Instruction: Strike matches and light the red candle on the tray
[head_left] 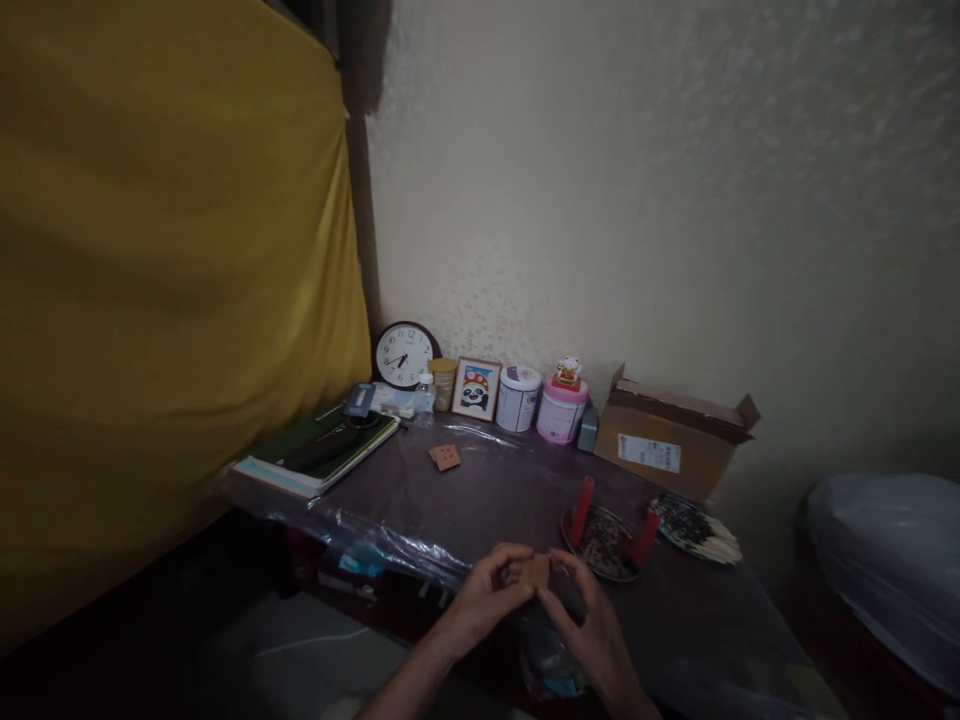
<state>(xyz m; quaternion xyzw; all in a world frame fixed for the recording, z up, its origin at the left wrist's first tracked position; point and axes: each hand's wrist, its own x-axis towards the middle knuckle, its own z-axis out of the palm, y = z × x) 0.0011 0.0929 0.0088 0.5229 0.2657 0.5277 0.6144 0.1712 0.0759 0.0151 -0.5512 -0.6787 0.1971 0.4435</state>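
Near the table's front edge, a small square brown card [535, 571] is held between my two hands. My left hand [491, 590] pinches its left side with thumb and fingers. At its right side, my right hand [585, 610] grips the edge the same way. The card's face toward me looks plain brown; the far face is hidden. Farther back on the table lie a couple of similar small brown cards [445, 457], overlapping, the top one with red marks.
A metal plate [630, 577] with red candle-like sticks stands just beyond my right hand, beside a plate of pale sticks [712, 540]. Along the wall are a clock [405, 355], framed panda picture [476, 390], tins [517, 400] and cardboard box [667, 430]. Books [322, 455] lie left.
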